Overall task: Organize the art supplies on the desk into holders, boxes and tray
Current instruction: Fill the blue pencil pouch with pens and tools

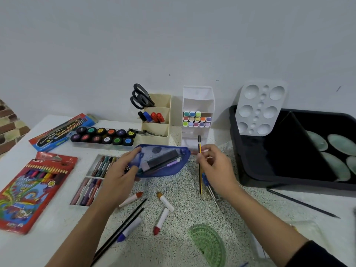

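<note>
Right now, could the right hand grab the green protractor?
Probably not yet: the right hand pinches a striped pencil in its fingers, though nothing blocks the way to the green protractor.

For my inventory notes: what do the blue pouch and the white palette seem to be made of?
Blue pouch: probably mesh or translucent fabric, since its contents show through. White palette: likely glossy moulded plastic, given its smooth shiny wells.

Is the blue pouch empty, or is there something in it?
Not empty. Through the mesh of the pouch, held by the left hand, a dark box and a purple pen show.
</note>
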Available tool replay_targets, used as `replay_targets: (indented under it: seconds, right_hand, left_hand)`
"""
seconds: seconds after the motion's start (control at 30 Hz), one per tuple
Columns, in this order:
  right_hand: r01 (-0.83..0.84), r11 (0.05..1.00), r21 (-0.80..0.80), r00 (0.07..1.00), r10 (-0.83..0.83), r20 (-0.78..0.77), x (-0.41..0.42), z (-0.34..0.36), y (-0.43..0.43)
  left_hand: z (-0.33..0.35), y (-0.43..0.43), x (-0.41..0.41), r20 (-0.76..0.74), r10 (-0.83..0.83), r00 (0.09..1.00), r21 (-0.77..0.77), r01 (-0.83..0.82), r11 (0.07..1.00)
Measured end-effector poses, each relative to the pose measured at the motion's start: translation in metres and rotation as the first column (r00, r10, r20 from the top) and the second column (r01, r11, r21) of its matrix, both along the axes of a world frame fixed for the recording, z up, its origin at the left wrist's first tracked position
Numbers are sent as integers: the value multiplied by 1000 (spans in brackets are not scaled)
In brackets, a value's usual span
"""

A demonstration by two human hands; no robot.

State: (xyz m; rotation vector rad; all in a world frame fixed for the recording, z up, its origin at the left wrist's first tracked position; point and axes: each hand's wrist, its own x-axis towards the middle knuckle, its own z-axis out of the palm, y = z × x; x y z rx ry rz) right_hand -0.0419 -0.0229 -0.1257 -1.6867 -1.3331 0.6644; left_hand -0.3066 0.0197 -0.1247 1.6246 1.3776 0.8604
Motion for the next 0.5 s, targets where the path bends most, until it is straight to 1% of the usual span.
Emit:
replay_targets:
  seconds: [0.07,0.13,0.2,0.27,0.3,0.33,0.37,0.4,0.43,0.47,0.5]
  right_hand:
    - [-14,998,63,975,28,-221,-5,15,0]
    - [-46,992,114,900,91,-427,-11,30,2]
    - [-85,984,156,821,158,-548,-17,41,8]
    - [-110,973,201,782,210,-587,-24,45,14]
    - [-122,965,233,800,234,-553,-26,45,17]
    - [-149,953,263,838,263,-479,-27,44,19]
    - [-189,941,279,888,286,-360,-27,43,19]
    - [-245,931,271,930,305,-206,-26,44,18]
    - [-314,921,228,946,325,-9,-24,44,17]
    - [-383,911,156,913,347,212,-23,43,16]
    - [-429,901,67,830,365,421,-21,40,17]
  left_hand:
    - [-2,1,1,7,-3,1000,-8,3,1000]
    - [0,-1,7,23,-14,1000,-21,14,1000]
    - [3,-4,13,49,-41,998,-40,43,998]
    - [4,-6,18,44,-75,996,-40,77,996]
    - [5,-6,20,38,-86,996,-35,87,996]
    - [6,-6,21,41,-92,995,-33,94,995]
    - [6,-5,23,54,-94,994,-38,96,995]
    - [7,-6,24,70,-95,993,-49,99,994]
    - [8,-5,26,86,-97,992,-61,102,993]
    - [8,-5,27,99,-100,990,-71,107,992]
    - [9,-4,29,113,-103,988,-79,112,991]
